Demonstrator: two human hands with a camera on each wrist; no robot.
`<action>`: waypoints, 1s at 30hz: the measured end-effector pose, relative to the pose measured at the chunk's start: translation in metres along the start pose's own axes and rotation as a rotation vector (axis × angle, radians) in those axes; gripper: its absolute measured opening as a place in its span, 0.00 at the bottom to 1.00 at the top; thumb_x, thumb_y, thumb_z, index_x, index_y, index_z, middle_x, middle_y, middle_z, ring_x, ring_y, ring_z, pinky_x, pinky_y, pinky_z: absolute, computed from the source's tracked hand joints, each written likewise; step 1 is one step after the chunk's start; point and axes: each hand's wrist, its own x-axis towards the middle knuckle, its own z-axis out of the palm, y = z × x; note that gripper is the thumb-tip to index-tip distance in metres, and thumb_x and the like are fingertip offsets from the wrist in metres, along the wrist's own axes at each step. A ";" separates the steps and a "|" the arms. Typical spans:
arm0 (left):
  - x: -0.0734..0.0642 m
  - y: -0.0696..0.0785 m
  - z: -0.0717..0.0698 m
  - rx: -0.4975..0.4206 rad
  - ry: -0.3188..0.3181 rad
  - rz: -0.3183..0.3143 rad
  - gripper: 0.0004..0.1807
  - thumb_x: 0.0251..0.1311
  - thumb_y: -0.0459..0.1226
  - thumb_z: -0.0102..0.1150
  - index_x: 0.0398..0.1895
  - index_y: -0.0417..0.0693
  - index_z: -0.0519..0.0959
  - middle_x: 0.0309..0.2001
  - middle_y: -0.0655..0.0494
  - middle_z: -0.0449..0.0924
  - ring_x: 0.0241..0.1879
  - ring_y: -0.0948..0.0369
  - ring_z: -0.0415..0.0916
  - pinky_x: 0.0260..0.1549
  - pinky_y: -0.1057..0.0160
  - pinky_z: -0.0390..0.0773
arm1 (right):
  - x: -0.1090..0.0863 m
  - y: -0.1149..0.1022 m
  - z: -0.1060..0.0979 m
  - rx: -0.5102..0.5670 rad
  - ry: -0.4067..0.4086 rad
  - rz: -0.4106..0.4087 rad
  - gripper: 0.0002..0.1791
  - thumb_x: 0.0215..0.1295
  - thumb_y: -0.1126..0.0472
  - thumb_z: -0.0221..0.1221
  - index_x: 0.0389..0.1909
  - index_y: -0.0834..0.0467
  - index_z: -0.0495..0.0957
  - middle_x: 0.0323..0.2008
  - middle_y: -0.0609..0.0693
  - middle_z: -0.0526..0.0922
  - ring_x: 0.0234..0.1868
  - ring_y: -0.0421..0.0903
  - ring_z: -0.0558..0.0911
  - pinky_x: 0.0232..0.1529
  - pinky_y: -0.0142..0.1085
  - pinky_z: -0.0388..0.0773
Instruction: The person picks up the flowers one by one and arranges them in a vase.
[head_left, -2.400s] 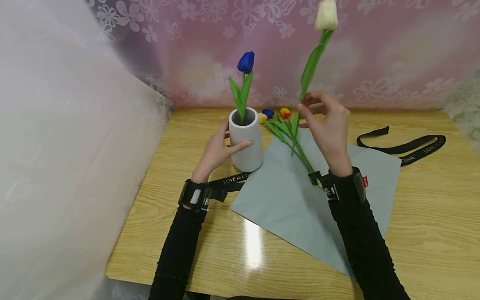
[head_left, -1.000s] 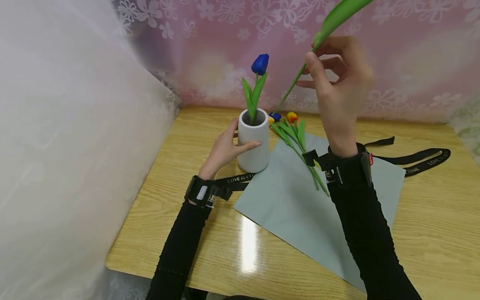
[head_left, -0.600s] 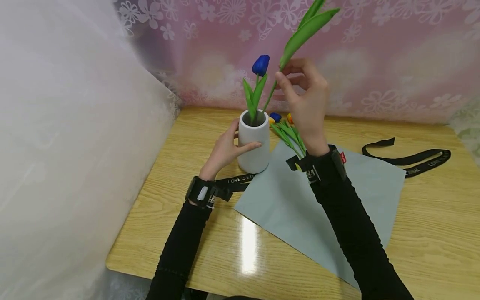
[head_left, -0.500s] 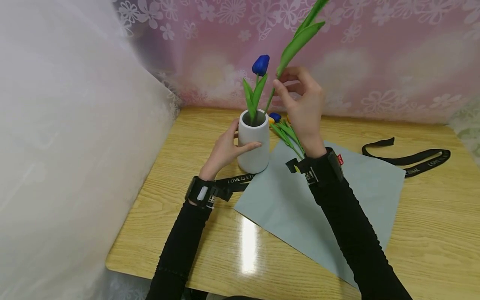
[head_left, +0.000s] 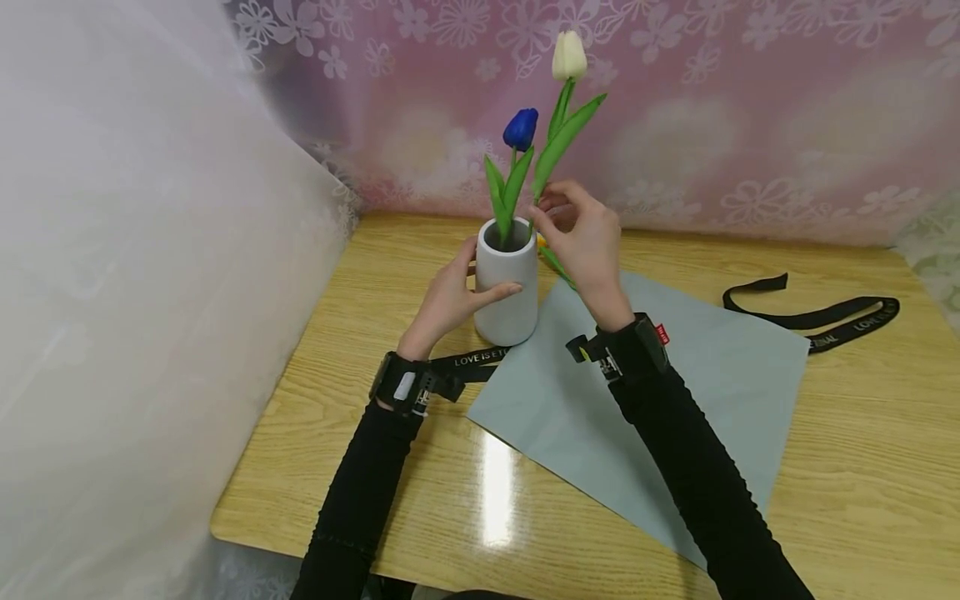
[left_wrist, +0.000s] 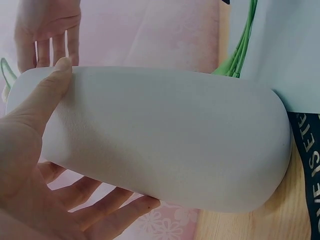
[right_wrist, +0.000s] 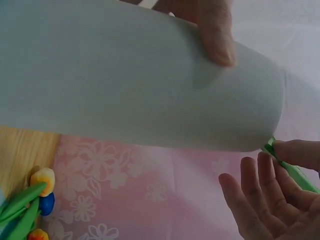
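Note:
My left hand point(head_left: 444, 302) grips the white vase point(head_left: 507, 287) from its left side, thumb across the front and fingers curled round behind. The vase stands upright on the table. A blue tulip point(head_left: 521, 130) rises from its mouth with two green leaves. At the right of the rim, my right hand point(head_left: 587, 242) pinches the stem of a white tulip point(head_left: 569, 57) between thumb and forefinger, the bloom above the blue one. In the right wrist view the green stem point(right_wrist: 270, 148) meets the rim; its lower end is hidden by the vase.
Grey-blue wrapping paper point(head_left: 645, 433) covers the table's middle. Behind the right hand, more tulips lie mostly hidden; yellow point(right_wrist: 43, 181) and blue point(right_wrist: 47, 204) blooms show in the right wrist view. A black lettered ribbon point(head_left: 855, 317) curls at right, with more ribbon point(head_left: 471, 360) by the vase.
My right hand has brought the white tulip leftward to the vase, then lowered it so the stem passes the rim. The left hand has kept its grip on the vase throughout.

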 end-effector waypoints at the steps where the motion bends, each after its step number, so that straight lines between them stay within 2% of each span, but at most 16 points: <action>1: 0.000 0.000 0.000 -0.001 -0.001 0.001 0.48 0.60 0.52 0.71 0.79 0.60 0.56 0.70 0.49 0.68 0.67 0.45 0.70 0.61 0.39 0.74 | -0.002 0.000 0.001 -0.004 -0.004 0.009 0.16 0.68 0.58 0.67 0.51 0.63 0.82 0.41 0.58 0.87 0.39 0.54 0.87 0.42 0.44 0.82; 6: 0.000 0.000 0.000 -0.002 0.000 0.003 0.48 0.60 0.52 0.71 0.79 0.61 0.56 0.70 0.49 0.68 0.67 0.45 0.70 0.60 0.39 0.75 | -0.007 0.004 0.006 -0.030 -0.018 0.018 0.16 0.70 0.54 0.64 0.50 0.62 0.83 0.43 0.57 0.88 0.39 0.53 0.87 0.35 0.37 0.74; 9: 0.000 0.000 0.000 0.001 -0.001 0.009 0.48 0.60 0.52 0.71 0.79 0.61 0.55 0.71 0.49 0.68 0.67 0.45 0.70 0.61 0.39 0.75 | -0.009 0.005 0.006 -0.050 -0.032 0.011 0.16 0.72 0.54 0.63 0.50 0.62 0.85 0.46 0.58 0.86 0.40 0.53 0.87 0.34 0.37 0.73; 17: 0.000 0.000 0.000 -0.002 -0.002 -0.010 0.48 0.59 0.54 0.71 0.78 0.62 0.56 0.71 0.50 0.67 0.67 0.45 0.70 0.60 0.40 0.75 | -0.011 0.010 -0.001 -0.094 -0.076 0.002 0.19 0.74 0.52 0.60 0.51 0.63 0.86 0.50 0.60 0.84 0.44 0.57 0.86 0.44 0.50 0.81; 20: 0.000 0.000 -0.001 0.001 -0.001 -0.030 0.48 0.58 0.55 0.72 0.78 0.63 0.56 0.71 0.51 0.67 0.67 0.45 0.70 0.59 0.41 0.76 | -0.012 0.013 -0.008 -0.056 -0.037 0.009 0.23 0.76 0.47 0.56 0.54 0.61 0.84 0.50 0.59 0.85 0.41 0.56 0.87 0.41 0.45 0.83; 22: 0.000 0.000 -0.001 0.002 -0.003 -0.039 0.48 0.58 0.55 0.72 0.78 0.63 0.56 0.71 0.51 0.67 0.67 0.46 0.69 0.58 0.42 0.77 | -0.013 0.015 -0.014 -0.030 0.014 0.008 0.26 0.77 0.44 0.52 0.55 0.60 0.83 0.49 0.58 0.86 0.38 0.52 0.87 0.36 0.37 0.82; 25: 0.000 0.000 0.000 0.002 -0.006 -0.044 0.49 0.58 0.55 0.72 0.78 0.63 0.56 0.72 0.51 0.66 0.68 0.46 0.69 0.59 0.42 0.77 | -0.014 0.019 -0.023 0.015 0.095 -0.007 0.24 0.78 0.45 0.51 0.57 0.60 0.82 0.47 0.57 0.87 0.32 0.40 0.85 0.27 0.28 0.75; 28: 0.000 0.000 0.001 0.008 -0.004 -0.043 0.49 0.58 0.55 0.72 0.78 0.63 0.55 0.72 0.51 0.66 0.68 0.46 0.69 0.59 0.42 0.76 | -0.016 0.024 -0.033 0.041 0.139 -0.014 0.19 0.78 0.51 0.55 0.55 0.61 0.83 0.46 0.57 0.87 0.30 0.29 0.80 0.27 0.26 0.73; 30: 0.000 0.001 0.001 0.009 0.000 -0.040 0.48 0.58 0.55 0.72 0.78 0.62 0.56 0.72 0.51 0.66 0.68 0.45 0.69 0.59 0.42 0.76 | -0.017 0.029 -0.038 0.046 0.145 0.000 0.16 0.76 0.54 0.57 0.53 0.61 0.84 0.46 0.57 0.86 0.30 0.27 0.79 0.29 0.25 0.74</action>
